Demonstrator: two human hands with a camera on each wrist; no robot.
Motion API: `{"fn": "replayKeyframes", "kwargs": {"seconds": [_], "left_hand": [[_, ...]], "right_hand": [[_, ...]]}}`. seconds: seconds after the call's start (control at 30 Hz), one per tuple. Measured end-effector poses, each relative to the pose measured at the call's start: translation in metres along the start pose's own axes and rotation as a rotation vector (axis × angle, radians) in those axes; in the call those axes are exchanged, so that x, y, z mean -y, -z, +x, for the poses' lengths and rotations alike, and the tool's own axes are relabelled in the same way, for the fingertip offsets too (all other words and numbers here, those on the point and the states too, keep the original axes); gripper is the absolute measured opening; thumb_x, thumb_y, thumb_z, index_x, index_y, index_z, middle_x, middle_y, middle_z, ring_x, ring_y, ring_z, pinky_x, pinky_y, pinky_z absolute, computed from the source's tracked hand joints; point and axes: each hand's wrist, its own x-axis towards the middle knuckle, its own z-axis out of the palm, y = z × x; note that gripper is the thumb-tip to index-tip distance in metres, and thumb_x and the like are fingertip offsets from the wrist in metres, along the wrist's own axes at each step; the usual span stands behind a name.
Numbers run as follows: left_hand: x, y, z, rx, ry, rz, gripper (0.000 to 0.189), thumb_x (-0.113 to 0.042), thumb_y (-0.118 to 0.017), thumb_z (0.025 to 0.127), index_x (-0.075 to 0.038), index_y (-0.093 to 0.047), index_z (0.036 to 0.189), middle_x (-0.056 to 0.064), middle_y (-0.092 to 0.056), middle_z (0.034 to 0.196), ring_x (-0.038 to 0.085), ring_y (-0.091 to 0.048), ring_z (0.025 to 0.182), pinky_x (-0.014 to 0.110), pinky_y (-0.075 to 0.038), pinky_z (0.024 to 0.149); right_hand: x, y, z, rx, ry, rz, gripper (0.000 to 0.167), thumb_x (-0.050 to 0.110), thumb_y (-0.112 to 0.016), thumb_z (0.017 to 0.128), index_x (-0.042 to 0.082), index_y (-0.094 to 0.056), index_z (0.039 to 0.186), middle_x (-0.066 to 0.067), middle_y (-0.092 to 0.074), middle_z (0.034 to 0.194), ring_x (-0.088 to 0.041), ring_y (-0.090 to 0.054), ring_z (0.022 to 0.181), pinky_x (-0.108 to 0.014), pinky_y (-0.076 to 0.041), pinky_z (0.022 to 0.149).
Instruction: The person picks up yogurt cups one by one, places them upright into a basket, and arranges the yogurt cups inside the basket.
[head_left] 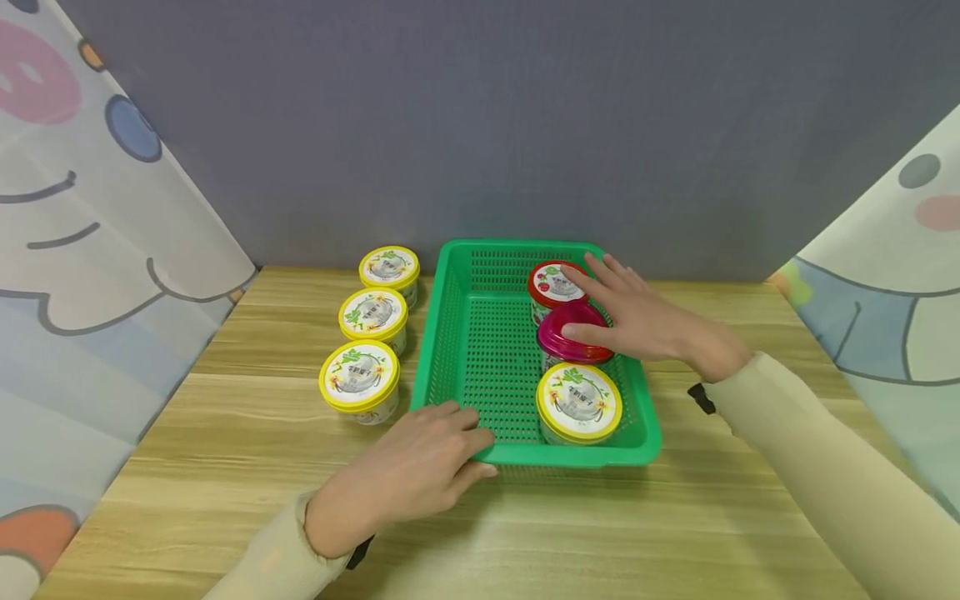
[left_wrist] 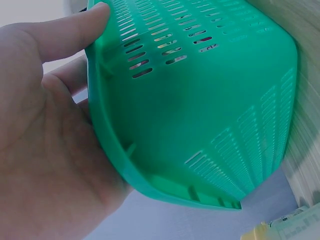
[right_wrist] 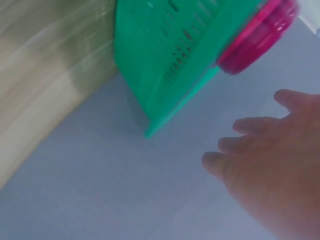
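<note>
A green plastic basket sits on the table with three tubs along its right side. The back tub has a red-rimmed lid, the middle one a glossy magenta lid, and the front tub a yellow-rimmed lid. At the near left corner, my left hand grips the basket's rim, thumb against the outer wall. Over the back and middle tubs is my right hand, its fingers spread and extended. In the right wrist view, the fingers stand apart from the magenta lid.
Left of the basket, three yellow-lidded tubs stand in a row: back, middle and front. A grey wall rises behind the wooden table. Cartoon-printed cloths hang at both sides.
</note>
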Motion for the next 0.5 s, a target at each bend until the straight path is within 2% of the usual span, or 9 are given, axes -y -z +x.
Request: {"fn": "replayKeyframes", "kwargs": {"seconds": [0.27, 0.5], "left_hand": [[0.0, 0.0, 0.0, 0.001, 0.003, -0.004, 0.022, -0.036, -0.07, 0.097, -0.019, -0.061, 0.085, -0.01, -0.044, 0.077, 0.01, -0.04, 0.07, 0.025, -0.04, 0.067], [0.0, 0.0, 0.0, -0.004, -0.002, 0.001, 0.022, -0.036, -0.07, 0.097, -0.019, -0.06, 0.085, -0.01, -0.045, 0.077, 0.01, -0.041, 0.07, 0.026, -0.04, 0.067]], "right_hand": [[0.008, -0.011, -0.023, -0.028, 0.02, -0.005, 0.087, 0.061, -0.058, 0.096, 0.027, -0.016, 0.164, -0.01, 0.0, 0.17, -0.04, 0.007, 0.154, -0.064, -0.002, 0.119], [0.015, -0.019, -0.043, -0.05, 0.044, 0.028, 0.087, 0.059, -0.061, 0.096, 0.033, -0.014, 0.164, -0.005, 0.001, 0.17, -0.039, 0.006, 0.154, -0.073, -0.014, 0.113]]}}
